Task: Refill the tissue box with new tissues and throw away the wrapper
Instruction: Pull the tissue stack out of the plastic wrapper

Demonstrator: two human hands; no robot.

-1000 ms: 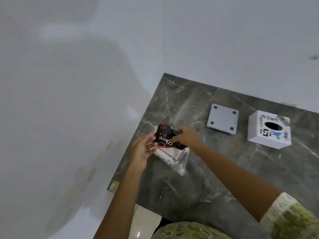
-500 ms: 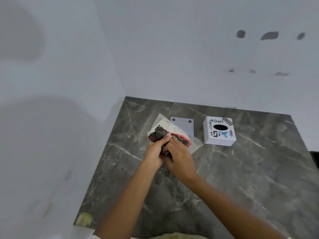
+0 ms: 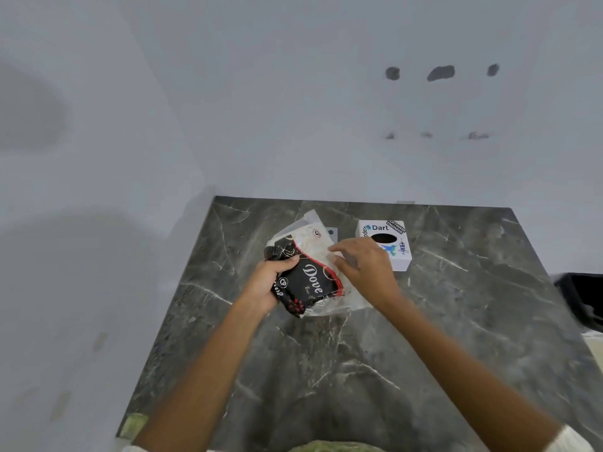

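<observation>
I hold a tissue pack (image 3: pixel 308 278) in a black, red and clear plastic wrapper marked "Dove" above the dark marble counter (image 3: pixel 456 321). My left hand (image 3: pixel 269 283) grips its black left end. My right hand (image 3: pixel 363 270) rests on the clear right side of the wrapper, fingers spread. The white cube tissue box (image 3: pixel 396 254) with a dark oval hole on top stands just behind my right hand. The box's grey bottom plate (image 3: pixel 332 233) lies flat behind the pack, mostly hidden.
White walls close in the counter at the back and left. A dark object (image 3: pixel 584 298) sits at the counter's right edge. The near counter edge is by my body.
My hands have moved apart: the left one now holds the pack's black end, the right one has shifted to the clear side. The pack has turned so its label faces up.
</observation>
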